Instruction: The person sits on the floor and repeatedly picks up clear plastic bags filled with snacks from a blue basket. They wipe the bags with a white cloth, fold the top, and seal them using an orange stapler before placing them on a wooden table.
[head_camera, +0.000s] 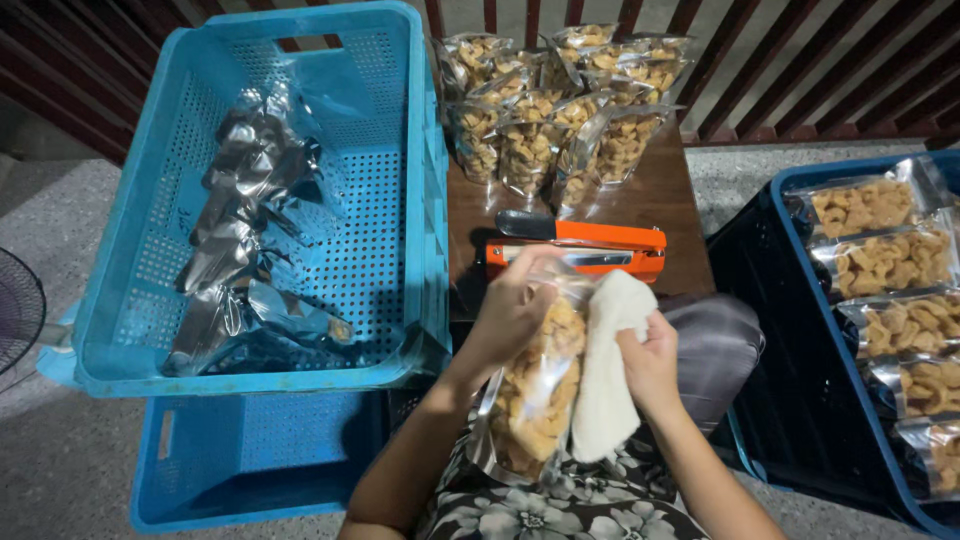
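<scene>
While the left hand (515, 315) grips a clear snack bag (530, 395) upright near its top, steadying it over the lap, the right hand (650, 360) clasps a white cloth (605, 390) against the bag's side. An orange sealer (585, 250) lies just beyond on the worktop (665, 195), before more filled bags (555, 110).

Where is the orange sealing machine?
The orange bag-sealing machine sits on the brown wooden table, mid-frame, just beyond the clear snack bag and in front of the standing filled pouches.
</scene>
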